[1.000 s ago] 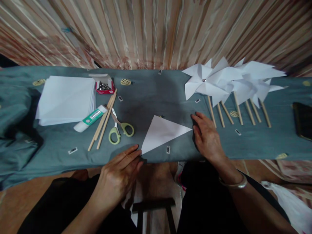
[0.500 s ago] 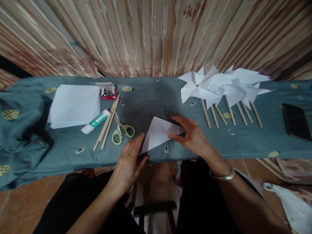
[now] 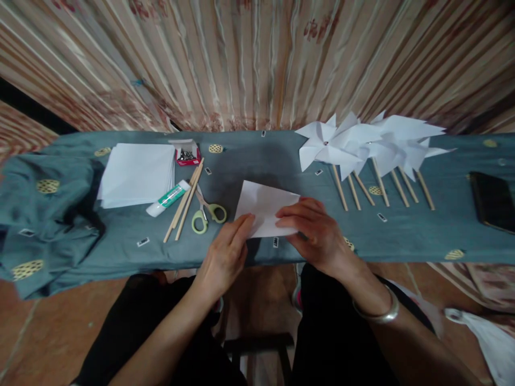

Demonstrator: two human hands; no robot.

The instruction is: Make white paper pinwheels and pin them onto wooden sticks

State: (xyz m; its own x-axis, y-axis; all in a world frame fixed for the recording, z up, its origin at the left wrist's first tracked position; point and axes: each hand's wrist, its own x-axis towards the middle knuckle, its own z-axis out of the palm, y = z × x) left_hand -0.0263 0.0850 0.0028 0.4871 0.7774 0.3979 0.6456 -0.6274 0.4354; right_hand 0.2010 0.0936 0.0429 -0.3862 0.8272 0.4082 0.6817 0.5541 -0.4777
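A white sheet of paper (image 3: pixel 263 206) lies before me near the table's front edge, four-sided in outline. My left hand (image 3: pixel 227 249) grips its lower left corner, fingertips on top and thumb hidden. At the right edge, my right hand (image 3: pixel 316 230) has curled fingers over the paper, with the thumb low beside the edge. To the left of the paper lie scissors (image 3: pixel 207 212) with green handles. Several wooden sticks (image 3: pixel 185 201), a green-and-white glue tube (image 3: pixel 168 198) and a small red box of metal pins (image 3: pixel 187 154) are close by.
A stack of white paper (image 3: pixel 139 174) rests on the left of the cloth-covered table (image 3: pixel 249 155). Several white paper pinwheels (image 3: pixel 362 142) on sticks lie at the back right. A dark phone (image 3: pixel 491 201) is at the far right. A pleated curtain (image 3: pixel 249 64) hangs behind.
The paper has gone from a pointed, roughly triangular shape to a broader four-sided one. My left fingers have moved onto its corner, and my right hand has shifted slightly down. The view has moved a little.
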